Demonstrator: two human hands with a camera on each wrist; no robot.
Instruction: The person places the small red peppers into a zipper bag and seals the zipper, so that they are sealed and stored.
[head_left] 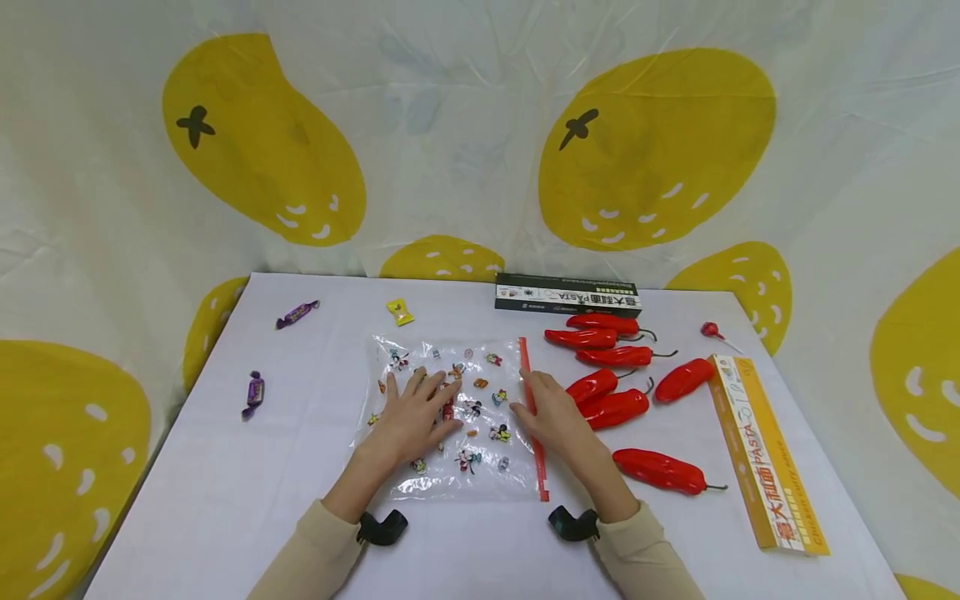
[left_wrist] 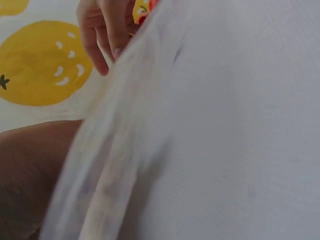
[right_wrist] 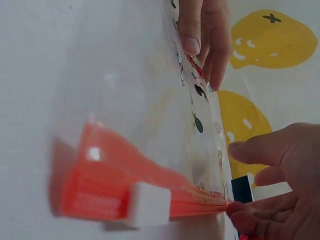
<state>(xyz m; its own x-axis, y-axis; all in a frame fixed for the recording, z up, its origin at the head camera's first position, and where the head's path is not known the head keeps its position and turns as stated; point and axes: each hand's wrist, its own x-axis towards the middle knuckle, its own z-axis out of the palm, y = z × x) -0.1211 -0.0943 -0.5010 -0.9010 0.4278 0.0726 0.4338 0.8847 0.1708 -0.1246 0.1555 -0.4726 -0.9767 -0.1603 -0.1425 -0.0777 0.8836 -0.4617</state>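
Observation:
A clear zip bag (head_left: 480, 479) with small cartoon prints lies flat on the white table, its red zip edge (head_left: 539, 467) at the right. My left hand (head_left: 411, 417) rests on the bag with fingers spread. Beside its fingers shows a small red thing (head_left: 447, 410); whether it is inside the bag I cannot tell. My right hand (head_left: 555, 417) lies over the zip edge, fingers loosely bent, fingertips touching it. In the right wrist view a white slider (right_wrist: 150, 205) sits near the near end of the red zip. The left wrist view is mostly blurred plastic.
Several red peppers (head_left: 660, 471) lie right of the bag, with a red lollipop (head_left: 711, 330) beyond. A yellow pasta box (head_left: 772, 467) stands right; a dark pasta box (head_left: 567, 294) lies behind. Purple candies (head_left: 256, 392) lie left, and a yellow candy (head_left: 400, 312) behind the bag.

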